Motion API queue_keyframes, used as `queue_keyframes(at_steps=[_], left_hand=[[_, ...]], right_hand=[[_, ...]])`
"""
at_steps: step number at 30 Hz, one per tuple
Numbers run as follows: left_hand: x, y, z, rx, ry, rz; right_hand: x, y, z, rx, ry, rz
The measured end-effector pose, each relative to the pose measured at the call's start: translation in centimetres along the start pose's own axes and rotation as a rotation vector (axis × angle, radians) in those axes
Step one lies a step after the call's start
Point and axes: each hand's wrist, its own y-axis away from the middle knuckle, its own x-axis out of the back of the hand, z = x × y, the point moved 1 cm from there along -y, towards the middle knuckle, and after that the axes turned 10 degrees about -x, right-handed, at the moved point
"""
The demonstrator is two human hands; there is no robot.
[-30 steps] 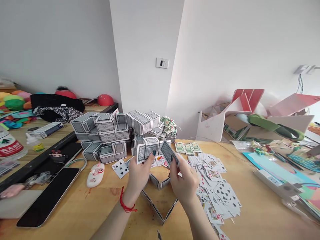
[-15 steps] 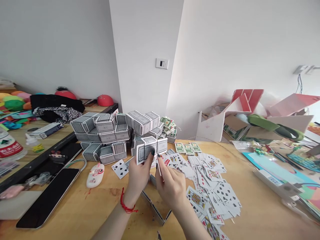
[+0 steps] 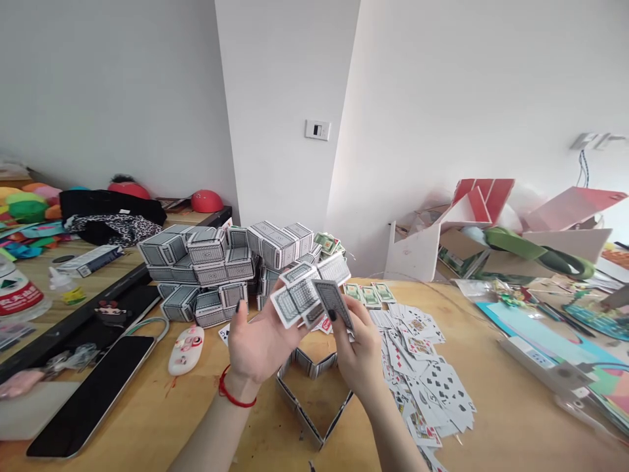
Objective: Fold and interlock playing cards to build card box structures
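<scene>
Head view shows the left hand [image 3: 265, 347] with palm turned up and thumb spread away; the joined card piece [image 3: 302, 288] lies at its fingers, which are partly hidden. The right hand [image 3: 362, 341] pinches a stiff card [image 3: 330, 300] close before this piece; whether they touch, I cannot tell. The step in hand seems to be fitting card to piece, so the next move calls for careful alignment of edges above the counter [image 3: 157, 423].

Looking like craft corner: wooden table [image 3: 162, 416] holding loose playing cards [image 3: 445, 387], colored scraps [image 3: 42, 227] crowding left, cardboard boxes [image 3: 459, 244] crowding right.
</scene>
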Motion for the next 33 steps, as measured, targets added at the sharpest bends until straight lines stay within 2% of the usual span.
queue_keyframes(at_steps=[3,7,11,14,17,20,22,24,26,27,30,33], left_hand=[[0.4,-0.5,0.0,0.103,0.124,0.014],[2.0,-1.2,-0.3,0.210,0.169,0.079],[3.5,-1.4,-1.1,0.260,-0.057,0.145],[3.7,-1.5,-1.8,0.254,-0.236,0.162],[3.6,-1.6,-2.2,0.191,-0.354,0.152],[3.6,-1.8,-2.2,0.063,-0.431,0.202],[3.6,-1.9,-2.2,-0.005,-0.429,0.247],[3.6,-2.0,-2.2,-0.058,-0.415,0.296],[3.7,-2.1,-2.4,-0.114,-0.419,0.344],[3.7,-2.1,-2.6,-0.144,-0.431,0.367],[3.8,-2.0,-3.2,-0.240,-0.500,0.434],[3.8,-1.7,-3.5,-0.312,-0.593,0.458]], right_hand=[[0.4,-0.4,0.1,-0.038,-0.037,-0.023],[0.7,-0.5,0.7,-0.068,-0.071,-0.082],[0.4,-0.5,1.6,-0.159,-0.117,-0.124],[0.0,-0.5,2.0,-0.222,-0.140,-0.179],[0.2,-0.6,2.1,-0.263,-0.127,-0.148],[1.0,-0.7,2.0,-0.413,-0.189,-0.087],[1.2,-0.6,2.0,-0.576,-0.352,-0.172],[0.9,-0.4,2.0,-0.721,-0.527,-0.365],[0.3,-0.1,2.2,-0.814,-0.588,-0.544],[-0.1,0.1,2.4,-0.848,-0.575,-0.586],[-1.1,0.5,3.0,-0.926,-0.541,-0.583],[-1.8,0.7,3.2,-0.957,-0.627,-0.565]])
